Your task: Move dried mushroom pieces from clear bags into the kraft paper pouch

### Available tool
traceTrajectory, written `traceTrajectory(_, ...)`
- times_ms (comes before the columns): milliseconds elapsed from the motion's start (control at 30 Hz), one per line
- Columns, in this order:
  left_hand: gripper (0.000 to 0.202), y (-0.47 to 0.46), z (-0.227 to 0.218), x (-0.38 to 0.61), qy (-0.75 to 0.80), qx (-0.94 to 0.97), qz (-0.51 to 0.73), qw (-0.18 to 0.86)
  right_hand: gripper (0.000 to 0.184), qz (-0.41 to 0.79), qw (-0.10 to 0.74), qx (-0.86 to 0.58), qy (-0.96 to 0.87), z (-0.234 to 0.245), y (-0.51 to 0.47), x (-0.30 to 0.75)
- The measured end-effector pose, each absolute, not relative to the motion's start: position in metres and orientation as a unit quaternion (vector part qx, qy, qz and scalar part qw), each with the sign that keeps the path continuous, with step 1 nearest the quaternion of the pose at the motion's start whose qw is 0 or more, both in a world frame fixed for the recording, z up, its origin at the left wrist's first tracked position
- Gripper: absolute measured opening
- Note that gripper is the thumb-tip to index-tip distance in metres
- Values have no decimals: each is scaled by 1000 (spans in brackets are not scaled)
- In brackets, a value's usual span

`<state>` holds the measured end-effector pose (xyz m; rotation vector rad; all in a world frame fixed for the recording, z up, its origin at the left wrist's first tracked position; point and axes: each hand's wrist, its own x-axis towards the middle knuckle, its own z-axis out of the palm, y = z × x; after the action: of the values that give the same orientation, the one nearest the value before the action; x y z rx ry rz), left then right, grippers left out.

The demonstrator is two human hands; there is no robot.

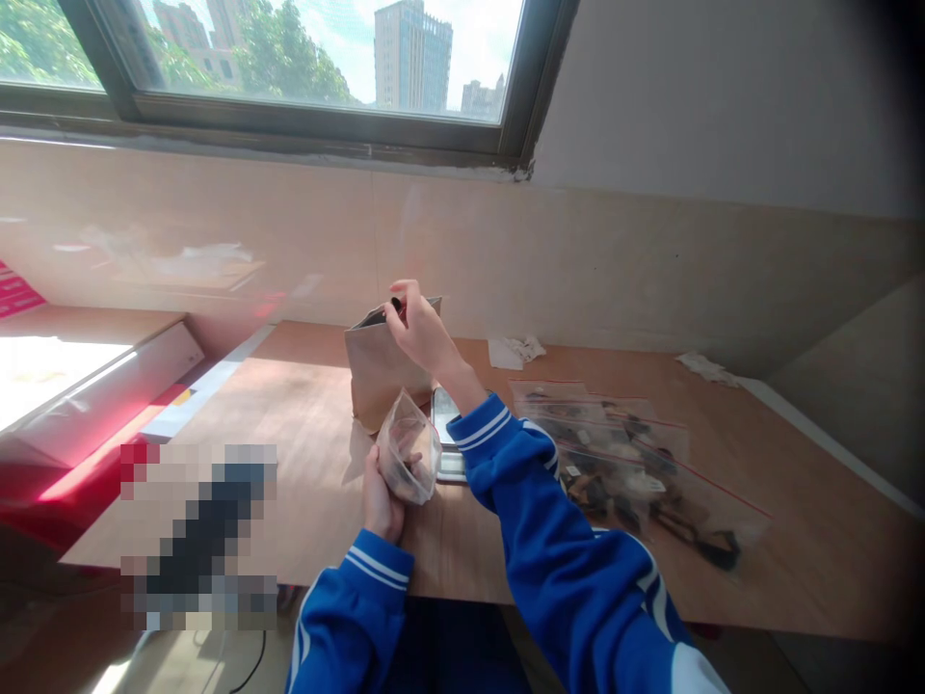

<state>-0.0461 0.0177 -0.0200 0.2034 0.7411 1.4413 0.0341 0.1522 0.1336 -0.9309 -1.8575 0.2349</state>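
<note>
My left hand is closed around a small clear plastic bag held open just above the wooden table; something dark sits inside it. My right hand reaches over the open top of a brown cardboard box standing at the table's middle. Its fingers are pinched on a small dark piece at the box's mouth. Both sleeves are blue with white stripes.
A phone lies flat beside the box. Several clear zip bags with dark parts lie spread on the right of the table. Crumpled white paper lies near the back wall. A blurred patch covers the lower left.
</note>
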Motion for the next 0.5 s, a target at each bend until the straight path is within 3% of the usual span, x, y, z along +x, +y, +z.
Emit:
traceTrajectory(233, 38, 17, -21, -47, 347, 106, 650, 668, 11, 67, 509, -374, -772, 138, 135, 40)
traceTrajectory(367, 42, 16, -18, -49, 359, 138, 654, 652, 14, 143, 554, -358, -737, 141, 100, 55)
traceTrajectory(500, 45, 14, -8, -47, 309, 136, 666, 666, 21, 298, 447, -357, -764, 129, 64, 77)
